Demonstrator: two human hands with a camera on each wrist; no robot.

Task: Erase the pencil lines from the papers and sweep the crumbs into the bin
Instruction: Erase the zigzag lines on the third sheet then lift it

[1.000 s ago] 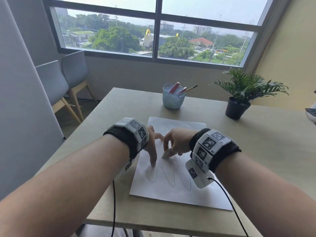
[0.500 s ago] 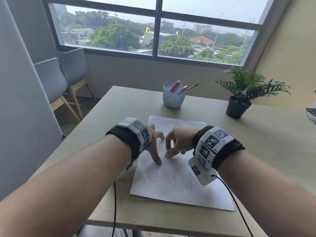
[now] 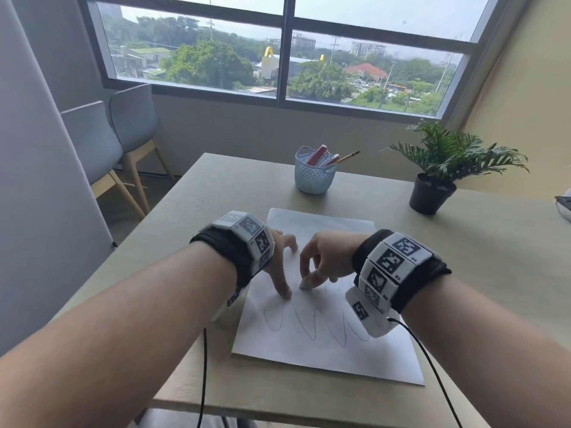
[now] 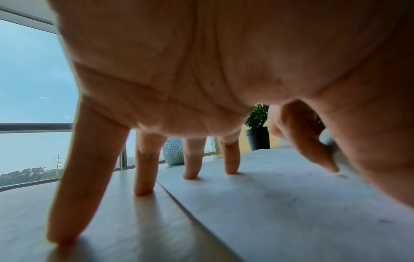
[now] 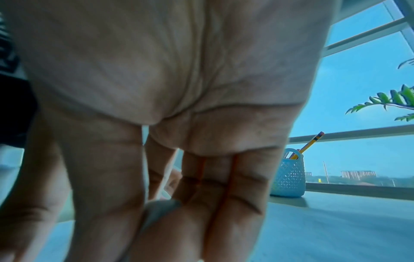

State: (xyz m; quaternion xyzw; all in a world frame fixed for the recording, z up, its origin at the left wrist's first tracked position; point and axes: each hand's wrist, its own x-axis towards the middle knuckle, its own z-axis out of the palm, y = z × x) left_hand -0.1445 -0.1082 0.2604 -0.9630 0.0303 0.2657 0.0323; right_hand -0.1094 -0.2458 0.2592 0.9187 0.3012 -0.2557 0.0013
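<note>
- Eraser [image 3: 306, 284] sits pinched in my right hand [image 3: 324, 261], its tip down on the paper [image 3: 324, 350] at the left start of the wavy pencil line [image 3: 312, 327].
- My left hand [image 3: 279, 264] is spread with straight fingers, some fingertips [image 4: 232, 171] on the sheet, others on the worktop [image 3: 479, 273] past its left edge.
- I'd rub in short strokes away from that pinning finger, so the sheet doesn't buckle.
- Paper lies near the worktop's front edge; crumbs should stay on it for sweeping. No bin is in view.
</note>
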